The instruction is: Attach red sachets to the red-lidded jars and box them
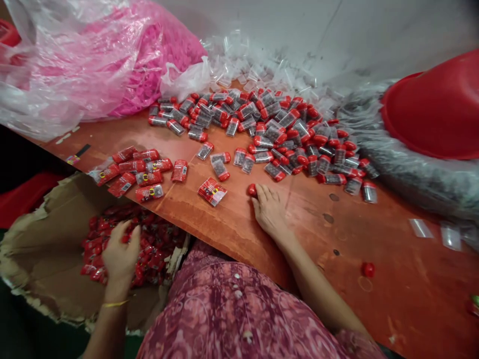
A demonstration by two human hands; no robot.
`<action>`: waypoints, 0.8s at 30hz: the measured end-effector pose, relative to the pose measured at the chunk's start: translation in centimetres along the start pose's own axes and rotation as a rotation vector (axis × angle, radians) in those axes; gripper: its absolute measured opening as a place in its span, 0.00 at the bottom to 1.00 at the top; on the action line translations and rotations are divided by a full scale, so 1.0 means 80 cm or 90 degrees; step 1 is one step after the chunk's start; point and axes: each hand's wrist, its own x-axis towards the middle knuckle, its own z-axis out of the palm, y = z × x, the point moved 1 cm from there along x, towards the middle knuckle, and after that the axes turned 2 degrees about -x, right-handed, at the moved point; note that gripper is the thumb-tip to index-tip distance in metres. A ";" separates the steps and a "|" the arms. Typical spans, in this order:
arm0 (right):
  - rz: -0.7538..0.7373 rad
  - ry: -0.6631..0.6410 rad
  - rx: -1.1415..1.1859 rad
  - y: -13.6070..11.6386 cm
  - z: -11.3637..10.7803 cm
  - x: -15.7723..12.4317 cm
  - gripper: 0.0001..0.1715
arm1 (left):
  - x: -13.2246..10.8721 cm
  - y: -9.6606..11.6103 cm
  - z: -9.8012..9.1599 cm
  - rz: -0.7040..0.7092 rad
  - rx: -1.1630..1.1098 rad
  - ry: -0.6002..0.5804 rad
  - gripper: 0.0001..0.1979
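Note:
Over the cardboard box [52, 239] at the lower left, my left hand [121, 252] has its fingers bent and apart, with nothing visible in them. Below it, the box holds a heap of red-wrapped packs [153, 249]. My right hand [270, 212] rests on the table with its fingers closed around a small container whose red cap [252, 189] shows; the rest is hidden under the fingers. Left of that hand lies a stack of printed red labels [211, 192]. Several clear containers with red caps and dark contents [275, 134] are piled beyond it.
Several wrapped red packs [149, 178] lie along the table's left edge. Behind are a bag of pink pieces [149, 55] and loose clear plastic tubes [258, 65]. A red tub [434, 109] sits on a dark-filled bag [404, 169]. One red cap [368, 269] lies at the right.

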 end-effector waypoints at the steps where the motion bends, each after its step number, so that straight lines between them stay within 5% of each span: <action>1: 0.005 0.001 -0.003 -0.005 -0.002 -0.012 0.25 | 0.000 0.031 0.021 0.039 -0.016 0.002 0.14; 4: 0.016 0.023 0.002 -0.013 -0.007 -0.037 0.25 | 0.010 0.120 0.085 0.177 -0.059 -0.108 0.12; 7: 0.031 0.063 0.037 -0.012 -0.010 -0.049 0.25 | 0.026 0.168 0.129 0.225 -0.048 -0.179 0.13; 12: 0.034 0.118 0.094 -0.010 -0.023 -0.047 0.20 | 0.040 0.164 0.156 0.197 0.009 -0.286 0.11; 20: -0.022 0.138 0.179 -0.054 -0.046 -0.022 0.15 | 0.045 0.165 0.159 0.188 -0.017 -0.260 0.09; 24: 0.031 0.087 0.340 -0.077 -0.054 -0.010 0.15 | 0.039 0.176 0.146 0.204 -0.080 -0.206 0.08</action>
